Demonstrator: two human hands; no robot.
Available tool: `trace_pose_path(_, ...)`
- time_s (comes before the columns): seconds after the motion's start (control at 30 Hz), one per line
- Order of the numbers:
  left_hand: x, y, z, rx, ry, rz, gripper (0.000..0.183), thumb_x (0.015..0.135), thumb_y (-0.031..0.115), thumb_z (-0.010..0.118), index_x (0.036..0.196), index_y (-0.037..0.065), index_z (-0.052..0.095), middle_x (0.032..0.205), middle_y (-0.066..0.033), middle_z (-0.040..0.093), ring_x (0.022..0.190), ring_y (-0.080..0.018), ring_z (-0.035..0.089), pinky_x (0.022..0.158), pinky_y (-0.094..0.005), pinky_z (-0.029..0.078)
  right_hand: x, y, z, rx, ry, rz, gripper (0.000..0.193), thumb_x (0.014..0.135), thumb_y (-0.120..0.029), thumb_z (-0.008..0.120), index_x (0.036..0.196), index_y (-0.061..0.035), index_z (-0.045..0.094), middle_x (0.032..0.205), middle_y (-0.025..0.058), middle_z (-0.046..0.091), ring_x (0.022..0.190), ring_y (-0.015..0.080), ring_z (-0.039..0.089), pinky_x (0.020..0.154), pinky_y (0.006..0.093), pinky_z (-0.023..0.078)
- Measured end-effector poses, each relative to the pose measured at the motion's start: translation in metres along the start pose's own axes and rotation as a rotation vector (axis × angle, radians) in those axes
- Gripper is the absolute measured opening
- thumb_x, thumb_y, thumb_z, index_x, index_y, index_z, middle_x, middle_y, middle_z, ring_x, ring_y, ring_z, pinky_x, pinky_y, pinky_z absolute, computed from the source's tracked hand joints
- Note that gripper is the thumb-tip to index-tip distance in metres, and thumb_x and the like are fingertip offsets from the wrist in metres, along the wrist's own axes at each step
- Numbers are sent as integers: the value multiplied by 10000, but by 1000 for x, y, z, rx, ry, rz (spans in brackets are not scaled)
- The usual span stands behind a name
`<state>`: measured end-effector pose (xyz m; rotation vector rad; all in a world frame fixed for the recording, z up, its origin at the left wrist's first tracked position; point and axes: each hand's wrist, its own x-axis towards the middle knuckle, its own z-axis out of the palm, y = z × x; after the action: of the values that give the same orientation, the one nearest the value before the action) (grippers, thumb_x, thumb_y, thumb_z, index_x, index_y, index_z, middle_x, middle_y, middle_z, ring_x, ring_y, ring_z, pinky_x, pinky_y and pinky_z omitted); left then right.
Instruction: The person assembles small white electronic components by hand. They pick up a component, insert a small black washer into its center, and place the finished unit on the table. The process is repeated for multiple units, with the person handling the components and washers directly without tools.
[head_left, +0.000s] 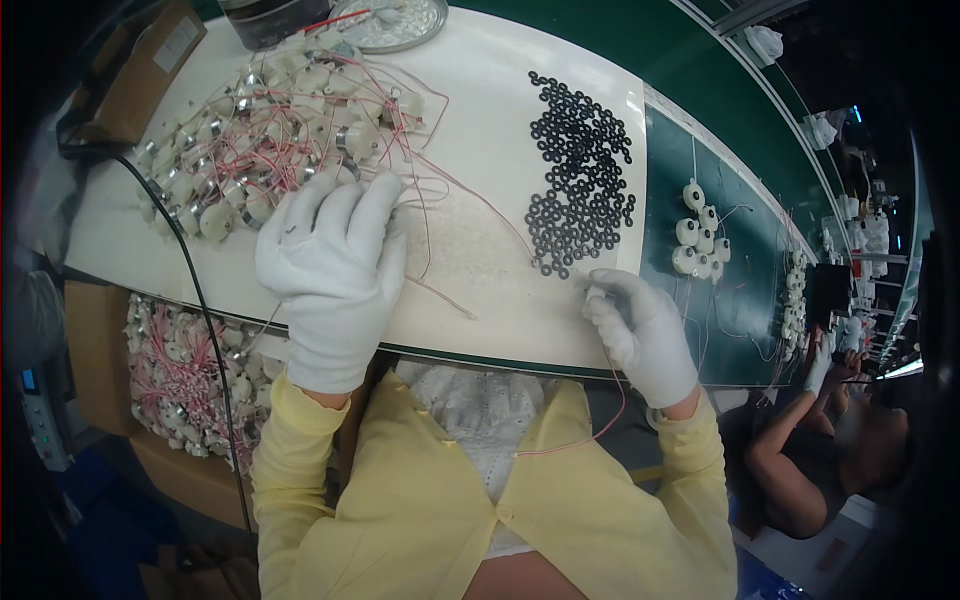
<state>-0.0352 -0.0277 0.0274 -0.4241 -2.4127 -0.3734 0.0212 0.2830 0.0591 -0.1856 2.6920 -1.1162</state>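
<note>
My left hand [335, 260], in a white glove, reaches the near edge of a heap of small white motors [300, 125] with metal bands and pink wires. Its fingers are apart and bent forward over the motors; their undersides are hidden. My gloved right hand [648, 335] is closed in a pinch beside the black rings [580, 180], just above the table's near edge. A pink wire [612, 415] hangs from it and curves over my lap. The wired part in those fingers is mostly hidden.
A box of more wired motors [185, 385] stands below the table at left, a black cable [190, 260] crossing before it. Several white round parts [700, 235] lie on the green surface at right. A metal dish [395, 25] sits at the back. Another person [800, 460] works at far right.
</note>
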Motion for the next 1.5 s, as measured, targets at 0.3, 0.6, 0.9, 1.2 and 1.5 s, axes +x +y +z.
trace_pose_path(0.3,3,7,2,-38,-113,-41,422,731,141,791,1139,56,721,975,-84,693,1028,-341,647,874,-454,521,4,6,-2,339,-11,32,318,1008,-29,617,1316,47,588,1120,77,725,959,108,666,861,258,544)
trace_pose_path(0.6,-23,16,-1,-57,-83,-202,537,723,240,821,1227,99,704,936,-61,682,1078,-316,633,979,-458,478,20,3,-5,11,-7,-260,266,909,33,667,1171,-9,644,976,109,725,791,203,700,730,308,571)
trace_pose_path(0.9,-34,14,0,-37,-74,-143,581,691,215,853,1244,111,709,956,-65,684,1117,-358,622,959,-512,493,22,-2,-10,-110,-60,-96,278,906,10,688,1182,13,659,939,105,763,797,166,712,758,291,567)
trace_pose_path(1.2,-36,14,5,-69,-59,-178,541,688,233,858,1211,176,730,1052,-58,670,1149,-360,601,942,-498,499,34,-28,-8,-286,38,-278,225,849,37,683,1070,-2,703,890,101,779,719,196,758,687,284,589)
trace_pose_path(1.5,-39,22,3,-10,80,-229,282,686,240,846,946,244,736,1038,-15,611,1094,-288,581,918,-429,513,46,-32,-8,-572,-18,-384,255,790,8,765,1029,-68,721,835,82,755,678,241,713,625,331,530)
